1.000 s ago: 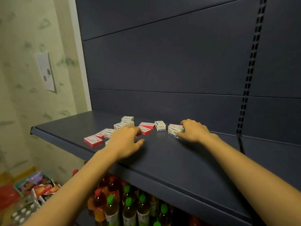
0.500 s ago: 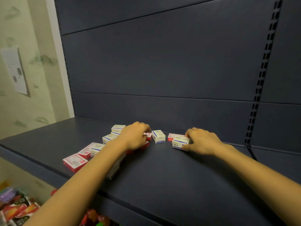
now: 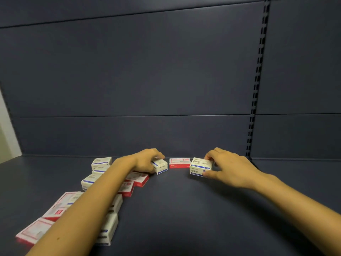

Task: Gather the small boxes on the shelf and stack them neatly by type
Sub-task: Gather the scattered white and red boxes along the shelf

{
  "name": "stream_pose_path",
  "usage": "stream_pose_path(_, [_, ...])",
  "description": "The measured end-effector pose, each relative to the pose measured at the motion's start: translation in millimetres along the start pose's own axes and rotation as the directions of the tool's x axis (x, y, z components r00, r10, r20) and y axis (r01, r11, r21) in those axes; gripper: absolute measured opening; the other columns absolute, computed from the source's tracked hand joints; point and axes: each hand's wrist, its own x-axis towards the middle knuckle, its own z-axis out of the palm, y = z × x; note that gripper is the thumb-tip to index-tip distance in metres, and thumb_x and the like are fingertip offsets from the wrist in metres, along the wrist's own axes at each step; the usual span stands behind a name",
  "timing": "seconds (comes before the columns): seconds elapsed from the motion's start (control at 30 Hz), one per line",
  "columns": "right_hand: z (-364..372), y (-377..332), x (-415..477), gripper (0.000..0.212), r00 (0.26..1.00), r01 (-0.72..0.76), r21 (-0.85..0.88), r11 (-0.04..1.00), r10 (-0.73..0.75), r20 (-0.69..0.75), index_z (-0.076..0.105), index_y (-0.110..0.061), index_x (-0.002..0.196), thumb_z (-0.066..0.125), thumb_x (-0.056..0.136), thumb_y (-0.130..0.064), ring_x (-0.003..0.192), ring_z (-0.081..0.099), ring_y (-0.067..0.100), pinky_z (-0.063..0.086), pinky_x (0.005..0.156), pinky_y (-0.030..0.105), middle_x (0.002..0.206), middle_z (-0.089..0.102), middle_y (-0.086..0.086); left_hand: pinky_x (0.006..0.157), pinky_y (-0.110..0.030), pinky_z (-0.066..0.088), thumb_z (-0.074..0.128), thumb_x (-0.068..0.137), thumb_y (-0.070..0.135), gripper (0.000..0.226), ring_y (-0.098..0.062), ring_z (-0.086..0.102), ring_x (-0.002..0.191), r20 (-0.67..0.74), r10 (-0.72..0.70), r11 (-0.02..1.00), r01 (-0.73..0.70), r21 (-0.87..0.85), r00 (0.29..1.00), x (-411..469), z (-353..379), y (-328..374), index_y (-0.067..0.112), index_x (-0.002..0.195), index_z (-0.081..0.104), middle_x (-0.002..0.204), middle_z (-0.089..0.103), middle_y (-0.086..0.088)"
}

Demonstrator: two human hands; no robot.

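Observation:
Small boxes of two kinds lie scattered on the dark shelf (image 3: 184, 209): white ones with blue print and flat red-and-white ones. My right hand (image 3: 228, 169) grips a white-and-blue box (image 3: 200, 167) at the right, thumb at its front and fingers over its back. My left hand (image 3: 147, 159) curls round another white-and-blue box (image 3: 161, 166) near the shelf's back. Between the two lies a red box (image 3: 178, 162). More white boxes (image 3: 101, 161) and red boxes (image 3: 138, 179) trail leftward beside and under my left forearm.
The dark back panel (image 3: 147, 80) rises right behind the boxes. A slotted upright (image 3: 255, 108) runs down it at the right. A red box (image 3: 33, 231) and a white box (image 3: 108, 230) lie near the shelf's front left. Bare shelf stretches front and right.
The view has closed in on the shelf. My left hand has left the red boxes and taken the white box in the middle. My right hand keeps its box.

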Motion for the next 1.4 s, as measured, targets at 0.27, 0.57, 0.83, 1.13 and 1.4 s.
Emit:
stream_pose_path(0.27, [-7,1,-36,0.043,0.991,-0.124,0.044,0.991,0.126,-0.044,0.044,-0.03,0.118,0.054,0.084,-0.054,0.104,0.052,0.01,0.039,0.075,0.026,0.119,0.049,-0.012,0.081,-0.023,0.044,0.075,0.073,0.025,0.039,-0.012,0.052,0.099,-0.109,0.174,0.985,-0.172,0.027,0.979,-3,-16,-8,0.024,0.108,0.057,0.11,0.05,0.006])
stream_pose_path(0.57, [-20,15,-106,0.035,0.954,-0.244,0.222,0.944,0.275,-0.121,0.05,-0.029,0.111,0.062,0.083,-0.044,0.09,0.054,0.008,0.049,0.083,0.033,0.109,0.049,-0.014,0.069,-0.021,0.049,0.084,0.06,0.032,0.042,-0.008,0.062,0.081,-0.199,0.379,0.911,-0.402,-0.091,0.904,-27,-6,73,0.017,0.094,0.065,0.091,0.068,0.005])
stream_pose_path(0.83, [-53,52,-188,0.034,0.905,-0.346,0.199,0.917,0.382,-0.185,0.051,-0.029,0.111,0.061,0.082,-0.046,0.094,0.056,0.009,0.051,0.086,0.038,0.107,0.05,-0.012,0.072,-0.027,0.054,0.085,0.059,0.034,0.038,-0.008,0.065,0.079,-0.264,0.525,0.815,-0.567,-0.12,0.809,-41,10,181,0.017,0.088,0.067,0.087,0.071,0.005])
stream_pose_path(1.13, [-97,120,-294,0.031,0.859,-0.428,0.17,0.888,0.458,-0.23,0.053,-0.027,0.111,0.062,0.084,-0.04,0.095,0.055,0.009,0.047,0.088,0.034,0.11,0.053,-0.009,0.073,-0.025,0.054,0.084,0.06,0.036,0.037,-0.006,0.064,0.079,-0.305,0.596,0.725,-0.661,-0.195,0.743,-55,38,314,0.02,0.089,0.069,0.088,0.071,0.007])
stream_pose_path(1.4, [-120,192,-374,0.033,0.844,-0.427,0.249,0.869,0.482,-0.235,0.055,-0.023,0.114,0.065,0.084,-0.032,0.097,0.057,0.009,0.051,0.086,0.033,0.113,0.055,-0.005,0.08,-0.035,0.053,0.082,0.064,0.034,0.036,-0.014,0.063,0.084,-0.35,0.547,0.725,-0.639,-0.255,0.76,-57,87,415,0.017,0.093,0.069,0.092,0.07,0.003])
